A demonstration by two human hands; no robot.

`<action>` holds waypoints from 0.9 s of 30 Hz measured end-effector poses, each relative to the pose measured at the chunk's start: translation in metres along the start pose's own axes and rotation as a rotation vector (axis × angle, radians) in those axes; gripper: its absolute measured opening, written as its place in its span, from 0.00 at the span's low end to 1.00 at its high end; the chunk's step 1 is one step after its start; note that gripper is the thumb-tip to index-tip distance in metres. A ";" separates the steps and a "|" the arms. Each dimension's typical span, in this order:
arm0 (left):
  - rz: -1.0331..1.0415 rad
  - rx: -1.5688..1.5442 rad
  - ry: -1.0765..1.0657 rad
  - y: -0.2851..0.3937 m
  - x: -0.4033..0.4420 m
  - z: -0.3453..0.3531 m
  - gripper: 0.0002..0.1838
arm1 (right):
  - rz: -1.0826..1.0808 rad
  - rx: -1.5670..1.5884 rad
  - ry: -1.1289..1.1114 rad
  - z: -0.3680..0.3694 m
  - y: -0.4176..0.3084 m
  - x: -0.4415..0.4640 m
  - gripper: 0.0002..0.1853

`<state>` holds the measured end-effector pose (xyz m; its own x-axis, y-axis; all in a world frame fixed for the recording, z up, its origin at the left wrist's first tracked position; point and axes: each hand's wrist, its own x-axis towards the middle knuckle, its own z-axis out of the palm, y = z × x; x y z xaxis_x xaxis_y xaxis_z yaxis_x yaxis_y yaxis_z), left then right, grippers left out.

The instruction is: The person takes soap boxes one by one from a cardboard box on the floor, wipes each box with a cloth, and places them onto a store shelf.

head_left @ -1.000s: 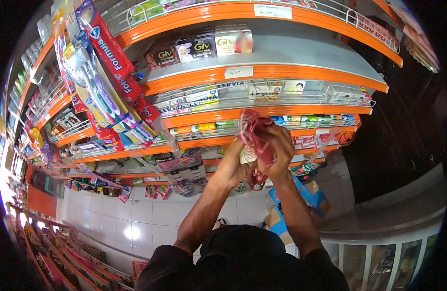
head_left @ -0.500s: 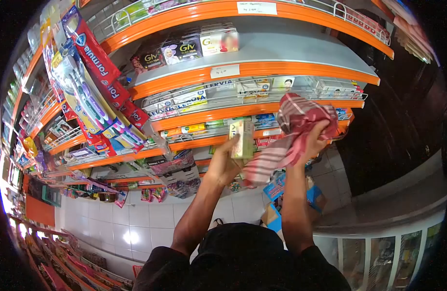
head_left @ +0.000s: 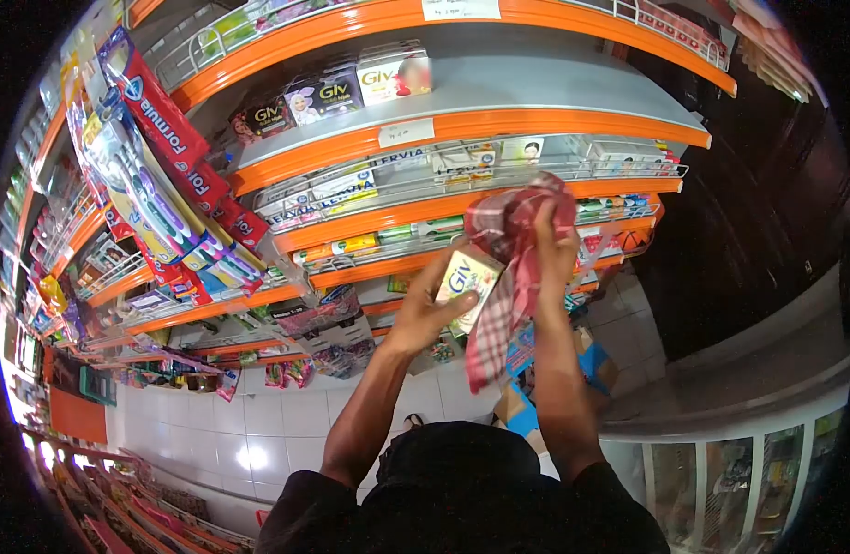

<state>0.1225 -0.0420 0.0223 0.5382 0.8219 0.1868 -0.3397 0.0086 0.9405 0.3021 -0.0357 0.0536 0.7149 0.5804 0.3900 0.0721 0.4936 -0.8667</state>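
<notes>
My left hand (head_left: 422, 314) is closed round a small pale GIV soap box (head_left: 471, 283), thumb across its front, with the printed face turned up. In my right hand (head_left: 554, 254) is a bunched red-and-white checked cloth (head_left: 501, 319). One end of the cloth hangs down beside the soap box, against or very near its right edge. Both hands are in front of the lower shelves, below the row of LERVIA soap boxes (head_left: 347, 188).
More GIV boxes (head_left: 394, 78) stand at the left of the grey upper shelf (head_left: 536, 88). Toothbrush and Formula toothpaste packs (head_left: 162, 115) hang at the left. Orange shelf edges (head_left: 480, 126) and wire rails jut forward. A blue carton (head_left: 522, 411) sits on the tiled floor.
The soap box has turned so its front faces up toward me. My right hand has brought the cloth leftward, close to the box. The view has shifted slightly.
</notes>
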 end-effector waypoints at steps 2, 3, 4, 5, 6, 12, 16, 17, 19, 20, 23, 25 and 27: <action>0.104 0.027 -0.050 0.012 -0.003 -0.003 0.29 | 0.327 0.143 -0.121 -0.015 -0.003 0.004 0.16; 0.150 0.095 -0.079 0.003 0.003 -0.011 0.28 | 0.340 0.116 -0.314 -0.027 -0.004 0.005 0.17; 0.149 0.096 -0.076 0.001 0.004 -0.017 0.28 | 0.264 0.074 -0.458 -0.024 -0.009 -0.006 0.17; 0.058 0.122 -0.070 0.000 0.004 -0.021 0.30 | 0.179 0.041 -0.594 -0.021 -0.015 -0.017 0.18; -0.030 0.149 -0.065 0.000 0.005 -0.023 0.32 | -0.063 -0.026 -0.670 -0.011 -0.022 -0.026 0.19; 0.009 -0.009 0.164 -0.012 -0.004 0.001 0.25 | -0.633 -0.111 -0.292 -0.003 0.001 -0.049 0.16; -0.103 0.116 0.052 0.003 -0.013 -0.001 0.27 | -0.604 -0.396 -0.045 -0.014 -0.003 -0.047 0.15; -0.124 0.158 0.031 0.006 -0.016 -0.003 0.27 | -0.646 -0.429 -0.021 -0.015 -0.003 -0.043 0.14; -0.081 0.169 0.045 0.023 -0.016 -0.004 0.28 | -0.521 -0.357 0.043 -0.011 -0.008 -0.034 0.15; -0.034 0.178 0.058 0.031 -0.016 -0.004 0.30 | -0.400 -0.287 0.104 -0.010 -0.011 -0.029 0.18; 0.104 0.136 0.163 0.017 -0.012 -0.026 0.34 | -0.017 -0.077 0.231 -0.022 -0.004 -0.013 0.14; 0.170 -0.046 0.221 0.018 -0.010 -0.028 0.32 | 0.171 0.073 0.257 -0.021 -0.011 -0.014 0.15; 0.186 -0.116 0.233 0.013 -0.011 -0.028 0.31 | 0.265 0.065 0.077 -0.027 -0.011 -0.020 0.22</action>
<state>0.0903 -0.0349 0.0247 0.2721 0.9235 0.2704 -0.5089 -0.1004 0.8550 0.3058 -0.0699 0.0475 0.7539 0.6449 0.1256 -0.1675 0.3735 -0.9124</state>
